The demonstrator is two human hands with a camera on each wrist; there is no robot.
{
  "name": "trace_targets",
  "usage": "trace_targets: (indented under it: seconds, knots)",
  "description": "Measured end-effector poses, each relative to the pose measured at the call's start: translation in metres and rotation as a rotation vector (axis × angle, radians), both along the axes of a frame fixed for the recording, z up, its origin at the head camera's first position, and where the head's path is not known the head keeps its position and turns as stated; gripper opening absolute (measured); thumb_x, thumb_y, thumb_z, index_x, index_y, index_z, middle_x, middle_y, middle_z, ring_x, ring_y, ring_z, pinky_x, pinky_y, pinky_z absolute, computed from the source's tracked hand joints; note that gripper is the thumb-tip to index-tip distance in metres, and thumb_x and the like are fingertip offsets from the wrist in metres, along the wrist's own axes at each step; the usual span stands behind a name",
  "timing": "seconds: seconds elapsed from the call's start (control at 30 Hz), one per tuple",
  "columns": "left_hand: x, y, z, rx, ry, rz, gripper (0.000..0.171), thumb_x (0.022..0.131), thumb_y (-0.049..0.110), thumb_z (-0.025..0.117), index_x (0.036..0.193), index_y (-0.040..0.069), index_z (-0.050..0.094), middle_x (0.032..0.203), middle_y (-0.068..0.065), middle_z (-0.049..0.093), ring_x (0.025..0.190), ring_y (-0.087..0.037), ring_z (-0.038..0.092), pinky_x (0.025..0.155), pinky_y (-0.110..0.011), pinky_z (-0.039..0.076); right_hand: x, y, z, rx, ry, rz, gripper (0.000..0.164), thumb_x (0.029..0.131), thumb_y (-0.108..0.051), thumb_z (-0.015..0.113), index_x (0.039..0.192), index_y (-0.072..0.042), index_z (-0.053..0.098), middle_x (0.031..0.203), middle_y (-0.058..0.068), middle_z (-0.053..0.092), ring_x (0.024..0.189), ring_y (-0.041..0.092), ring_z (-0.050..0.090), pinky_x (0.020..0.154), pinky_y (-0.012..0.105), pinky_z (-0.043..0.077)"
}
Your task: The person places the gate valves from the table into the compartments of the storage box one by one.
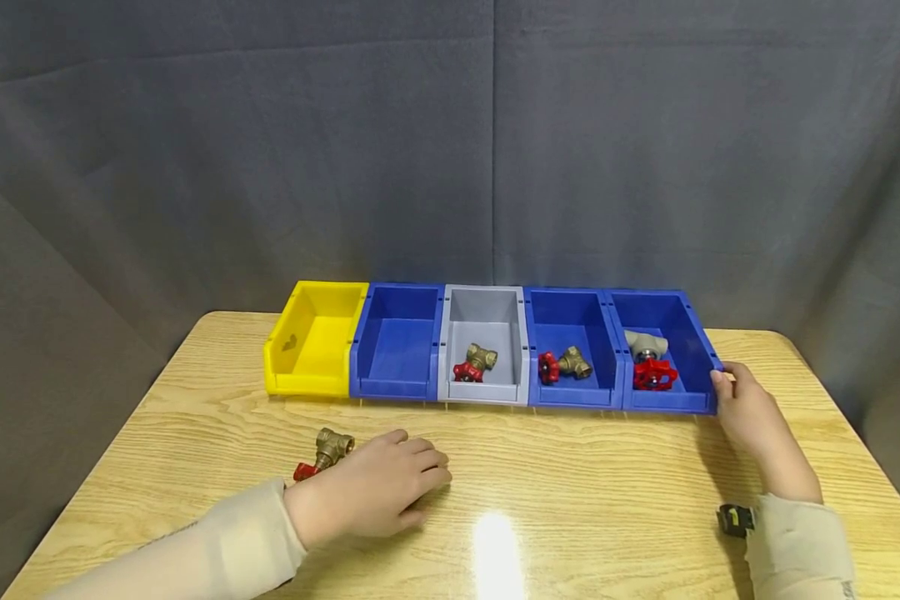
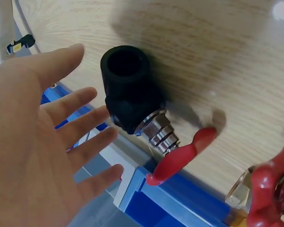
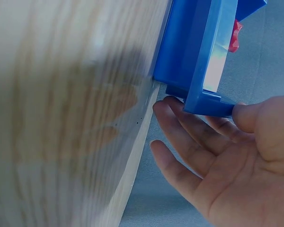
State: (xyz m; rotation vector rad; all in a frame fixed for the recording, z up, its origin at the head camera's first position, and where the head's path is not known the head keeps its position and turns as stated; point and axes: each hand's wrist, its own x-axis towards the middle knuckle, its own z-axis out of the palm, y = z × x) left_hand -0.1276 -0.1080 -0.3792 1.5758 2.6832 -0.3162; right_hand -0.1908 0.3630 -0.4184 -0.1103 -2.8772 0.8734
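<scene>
My left hand [image 1: 382,483] is over the table with its fingers extended, holding nothing. In the left wrist view, a valve with a black body [image 2: 128,87] and a red handle [image 2: 182,156] lies beside its fingers; the hand hides this valve in the head view. Close to that wrist sits a brass valve [image 1: 332,447] with a red handwheel [image 2: 270,189]. At the right end of the bin row, my right hand [image 1: 753,417] grips the front corner of a blue bin [image 1: 693,350], thumb on the rim and fingers along the outside. Inside this bin is a grey valve [image 1: 647,344] with a red handwheel.
Leftward along the row come another blue bin [image 1: 621,396] with a brass valve [image 1: 574,362], a grey bin [image 1: 483,393] with a brass valve [image 1: 482,357], a blue bin [image 1: 395,387] and a yellow bin [image 1: 307,383]. A dark grey curtain [image 1: 450,150] hangs behind the wooden table [image 1: 570,483].
</scene>
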Motion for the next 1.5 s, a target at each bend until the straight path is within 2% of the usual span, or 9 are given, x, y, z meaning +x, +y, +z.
trace_targets:
  seconds: [0.17,0.33,0.67,0.77,1.07,1.27,1.5]
  knots:
    - [0.003,0.000,-0.003,-0.048,-0.007,0.023,0.051,0.087,0.043,0.073,0.130,0.018,0.060,0.133,0.002,0.059,0.122,-0.017,0.053,0.100,-0.040,0.045,0.000,-0.001,0.000,0.005,-0.008,-0.005,0.048,0.109,-0.022,0.028,0.130,0.020,0.036,0.118,0.050,0.046,0.108,0.065,0.047,0.089,0.070,0.039]
    - [0.002,-0.002,-0.009,-0.052,-0.017,0.033,0.054,0.085,0.038,0.076,0.131,0.019,0.059,0.137,0.001,0.056,0.124,-0.017,0.052,0.100,-0.041,0.045,0.000,-0.001,0.000,0.008,-0.014,-0.009,0.047,0.109,-0.023,0.028,0.131,0.019,0.035,0.119,0.050,0.046,0.109,0.065,0.046,0.090,0.071,0.038]
    - [-0.009,-0.004,-0.013,-0.067,-0.117,0.050,0.068,0.073,0.045,0.086,0.131,0.020,0.060,0.135,-0.001,0.057,0.121,-0.017,0.054,0.101,-0.036,0.044,0.002,-0.001,-0.002,0.005,0.011,0.004,0.045,0.109,-0.021,0.030,0.128,0.018,0.037,0.114,0.049,0.049,0.103,0.063,0.050,0.086,0.070,0.040]
    - [-0.011,-0.004,-0.014,-0.046,-0.126,0.041,0.066,0.072,0.044,0.087,0.129,0.019,0.062,0.130,0.000,0.059,0.116,-0.017,0.057,0.100,-0.034,0.045,0.002,-0.001,-0.002,0.006,0.004,0.000,0.045,0.109,-0.022,0.029,0.129,0.018,0.036,0.114,0.049,0.049,0.104,0.063,0.050,0.086,0.070,0.040]
    - [-0.013,-0.005,-0.015,-0.008,-0.094,0.000,0.052,0.077,0.047,0.083,0.118,0.020,0.067,0.121,0.000,0.062,0.108,-0.017,0.060,0.099,-0.033,0.046,0.002,-0.001,-0.001,0.018,0.006,-0.008,0.045,0.109,-0.022,0.029,0.129,0.018,0.037,0.118,0.050,0.045,0.107,0.067,0.046,0.087,0.071,0.039]
    - [-0.013,-0.004,-0.014,0.000,-0.067,-0.051,0.052,0.077,0.049,0.082,0.118,0.021,0.068,0.119,0.000,0.063,0.106,-0.015,0.061,0.099,-0.032,0.047,0.002,-0.001,0.000,0.011,-0.003,-0.007,0.045,0.109,-0.022,0.029,0.130,0.018,0.036,0.115,0.049,0.049,0.104,0.064,0.050,0.086,0.070,0.041]
    - [-0.012,-0.003,-0.012,0.001,-0.073,-0.059,0.053,0.076,0.049,0.083,0.120,0.022,0.069,0.122,-0.002,0.063,0.108,-0.017,0.061,0.099,-0.032,0.047,0.001,-0.001,0.001,0.009,-0.001,-0.001,0.046,0.109,-0.021,0.028,0.130,0.019,0.035,0.115,0.049,0.049,0.104,0.064,0.050,0.086,0.070,0.041]
